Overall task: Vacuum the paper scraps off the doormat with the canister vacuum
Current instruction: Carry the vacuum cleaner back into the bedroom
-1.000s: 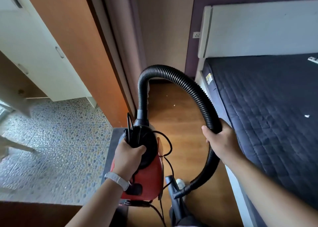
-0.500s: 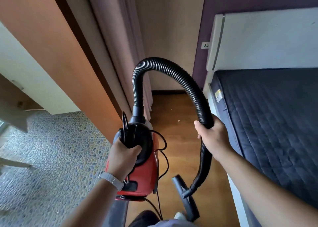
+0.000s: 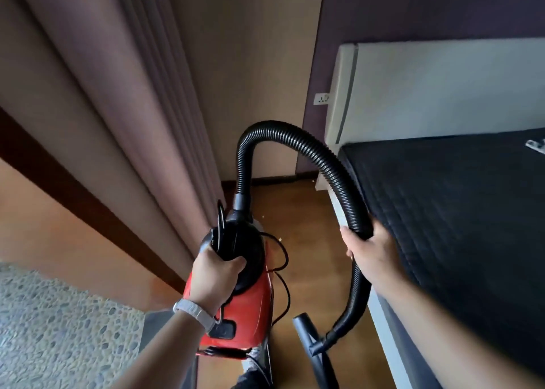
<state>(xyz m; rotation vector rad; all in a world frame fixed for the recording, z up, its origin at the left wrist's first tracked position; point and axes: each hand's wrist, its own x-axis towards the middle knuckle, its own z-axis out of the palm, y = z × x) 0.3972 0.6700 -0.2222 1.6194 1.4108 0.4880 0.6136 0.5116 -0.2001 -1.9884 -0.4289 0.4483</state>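
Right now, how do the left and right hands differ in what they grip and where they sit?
1. The left hand grips the black top of the red canister; the right hand grips the ribbed hose.
2. The left wrist wears a pale watch band; the right wrist is bare.
3. The left hand is on the curtain side, the right beside the bed.
Shared: both curl round parts of one vacuum.

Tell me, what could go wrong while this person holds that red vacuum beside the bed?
The loose cord dangling off the red canister, which the left hand holds, could snag a foot. The nozzle hangs free below the right hand on the hose and might knock the bed.
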